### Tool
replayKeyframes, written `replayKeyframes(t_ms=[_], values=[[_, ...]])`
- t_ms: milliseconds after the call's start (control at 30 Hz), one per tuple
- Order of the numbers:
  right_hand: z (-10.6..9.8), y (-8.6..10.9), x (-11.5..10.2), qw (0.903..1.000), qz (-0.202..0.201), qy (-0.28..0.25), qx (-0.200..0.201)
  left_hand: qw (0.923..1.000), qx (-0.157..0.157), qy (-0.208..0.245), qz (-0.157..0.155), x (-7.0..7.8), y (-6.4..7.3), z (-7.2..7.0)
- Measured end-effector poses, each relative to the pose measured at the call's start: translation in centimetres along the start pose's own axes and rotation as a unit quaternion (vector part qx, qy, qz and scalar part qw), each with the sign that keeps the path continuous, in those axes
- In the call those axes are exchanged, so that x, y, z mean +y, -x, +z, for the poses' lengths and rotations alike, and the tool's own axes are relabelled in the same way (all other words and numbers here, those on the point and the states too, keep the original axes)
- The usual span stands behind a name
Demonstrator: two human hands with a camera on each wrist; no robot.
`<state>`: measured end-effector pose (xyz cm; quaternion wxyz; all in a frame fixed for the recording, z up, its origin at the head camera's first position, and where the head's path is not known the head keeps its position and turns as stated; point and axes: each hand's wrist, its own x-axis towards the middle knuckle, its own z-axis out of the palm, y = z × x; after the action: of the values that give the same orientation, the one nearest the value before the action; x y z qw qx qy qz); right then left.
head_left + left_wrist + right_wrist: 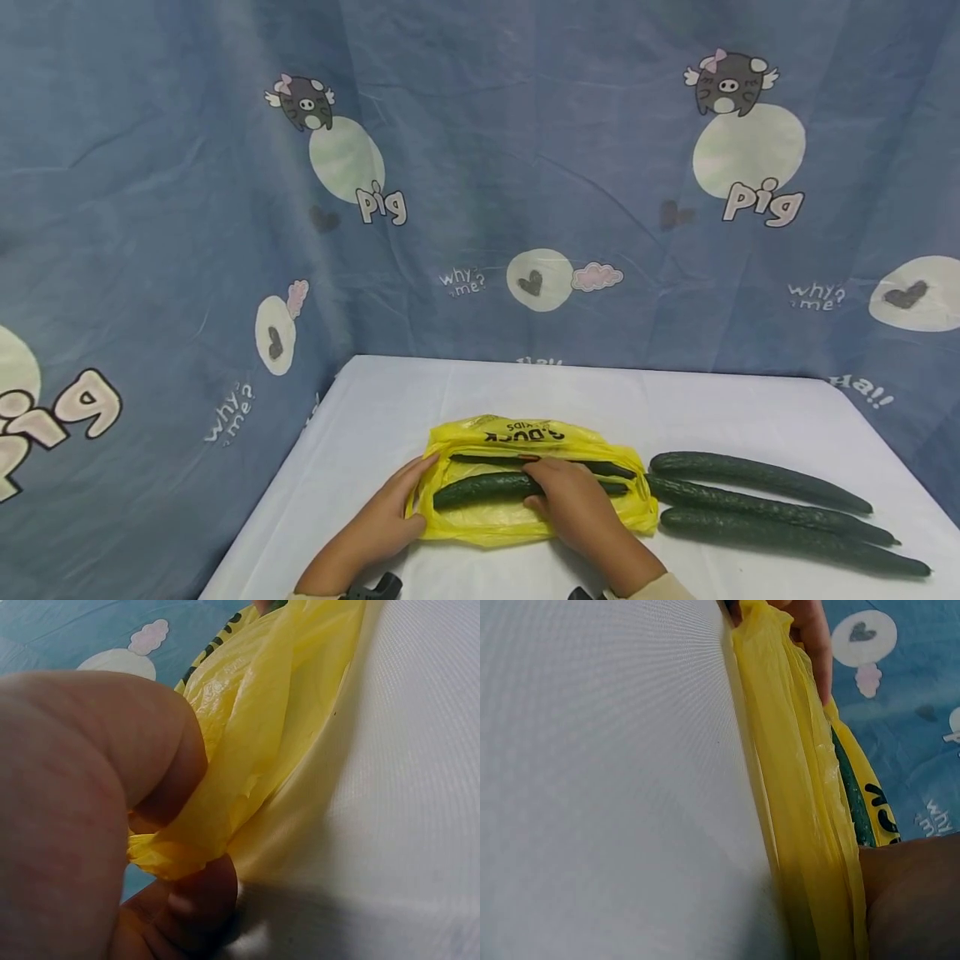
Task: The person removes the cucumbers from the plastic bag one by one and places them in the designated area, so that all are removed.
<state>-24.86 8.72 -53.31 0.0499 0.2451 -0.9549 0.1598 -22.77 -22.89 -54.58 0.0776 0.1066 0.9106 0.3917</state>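
A yellow plastic bag (498, 527) with dark lettering lies with its mouth facing up. Inside it are a near cucumber (476, 488) and a far cucumber (611, 469), side by side. My left hand (386, 515) holds the bag's left end; in the left wrist view, thumb and fingers pinch the gathered yellow plastic (247, 750). Reaching into the opening, my right hand (581, 504) grips the near cucumber, with fingers over its far side and thumb toward me. The right wrist view shows the bag's side (795, 772) and a strip of green cucumber (853, 796); the right fingertips are hidden there.
To the right of the bag lie three more cucumbers: a back one (757, 479), a middle one (780, 508) whose left end meets the bag, and a front one (787, 537). A white cloth (390, 400) covers the table. Blue printed curtains (480, 167) hang behind and at left.
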Motion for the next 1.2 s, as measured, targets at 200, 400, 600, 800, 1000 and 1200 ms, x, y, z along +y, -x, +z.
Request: replayKeyframes(t_ms=[200, 400, 600, 800, 1000, 1200], values=[[-0.1, 0.0, 0.1, 0.9999, -0.007, -0.005, 0.006, 1.0000, 0.000, 0.000, 0.006, -0.1, 0.0, -0.1], [-0.4, 0.1, 0.0, 0.9999, -0.011, -0.006, 0.011, 1.0000, 0.001, 0.003, 0.005, -0.3, 0.0, 0.0], [-0.7, 0.2, -0.1, 0.9995, -0.020, -0.002, 0.024, 0.9999, -0.002, 0.004, 0.011, -0.3, -0.1, 0.0], [-0.9, 0.3, -0.1, 0.9984, -0.028, -0.007, 0.049, 0.9997, 0.002, 0.003, 0.023, -0.3, -0.2, 0.0], [-1.2, 0.2, -0.2, 0.9976, -0.031, -0.011, 0.061, 0.9995, 0.010, -0.006, 0.030, -0.2, -0.2, 0.0], [-1.5, 0.3, -0.1, 0.9985, -0.021, -0.019, 0.046, 0.9997, 0.006, 0.006, 0.023, -0.2, -0.2, 0.0]])
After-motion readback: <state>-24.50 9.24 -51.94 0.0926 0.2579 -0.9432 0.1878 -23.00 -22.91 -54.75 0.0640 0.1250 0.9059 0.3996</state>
